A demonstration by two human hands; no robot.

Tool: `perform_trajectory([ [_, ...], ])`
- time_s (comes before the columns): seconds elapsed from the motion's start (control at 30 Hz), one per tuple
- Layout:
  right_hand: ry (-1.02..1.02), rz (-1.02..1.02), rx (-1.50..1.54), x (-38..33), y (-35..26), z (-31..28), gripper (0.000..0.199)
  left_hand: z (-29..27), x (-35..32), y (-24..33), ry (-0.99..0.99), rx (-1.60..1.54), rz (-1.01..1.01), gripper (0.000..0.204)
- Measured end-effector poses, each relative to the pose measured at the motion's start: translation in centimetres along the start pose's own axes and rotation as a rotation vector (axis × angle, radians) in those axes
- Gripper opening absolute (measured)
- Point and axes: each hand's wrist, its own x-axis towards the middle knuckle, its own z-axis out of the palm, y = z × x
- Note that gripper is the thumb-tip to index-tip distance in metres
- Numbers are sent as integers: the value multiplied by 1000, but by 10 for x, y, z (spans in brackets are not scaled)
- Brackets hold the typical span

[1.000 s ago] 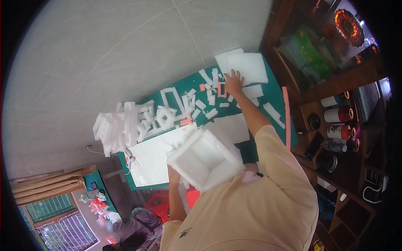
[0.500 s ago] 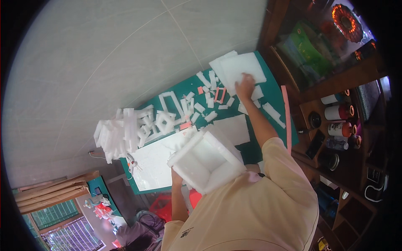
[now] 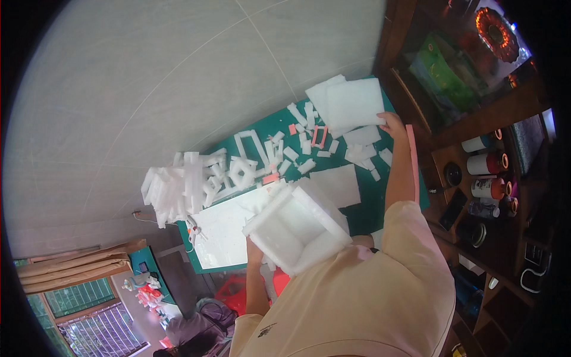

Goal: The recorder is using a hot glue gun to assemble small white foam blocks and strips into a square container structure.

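Observation:
A hollow white foam box [image 3: 297, 232] with thick walls leans against my body, its open side facing up toward me. My left hand [image 3: 254, 251] supports it from the left side, the fingers partly hidden by the box. At the far right of the table, my right hand [image 3: 391, 124] grips the right edge of a square white foam sheet [image 3: 355, 102] between thumb and fingers. That sheet overlaps another white sheet [image 3: 318, 94] beneath it.
Foam offcuts [image 3: 290, 153], some pink, lie scattered on the green table [image 3: 366, 220]. Stacked foam strips [image 3: 169, 193] sit at the left, beside a white board [image 3: 223, 232] and a glue gun [image 3: 193, 229]. A long pink strip [image 3: 413, 160] lines the right edge, near wooden shelves [image 3: 452, 238].
My right hand has slid from the top of the foam sheet to its right edge and taken hold there. The box stays in my left hand. The view has shifted slightly.

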Motion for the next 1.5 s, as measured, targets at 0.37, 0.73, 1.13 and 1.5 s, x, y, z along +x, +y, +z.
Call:
perform_trajectory([
  [0.37, -221, -28, 547, -40, 29, 108, 39, 3, 1, -4, 6, -27, -78, 50],
  [0.73, 291, -330, -783, -38, 4, 95, 49, 7, -5, -4, 82, -86, -111, 47],
  [1.13, 57, -254, -669, 19, 4, 59, 69, 7, -1, -8, 38, 23, -25, 50],
  [1.5, -120, -71, -294, 16, 4, 63, 68, 7, -4, -17, 22, -134, -33, 55],
])
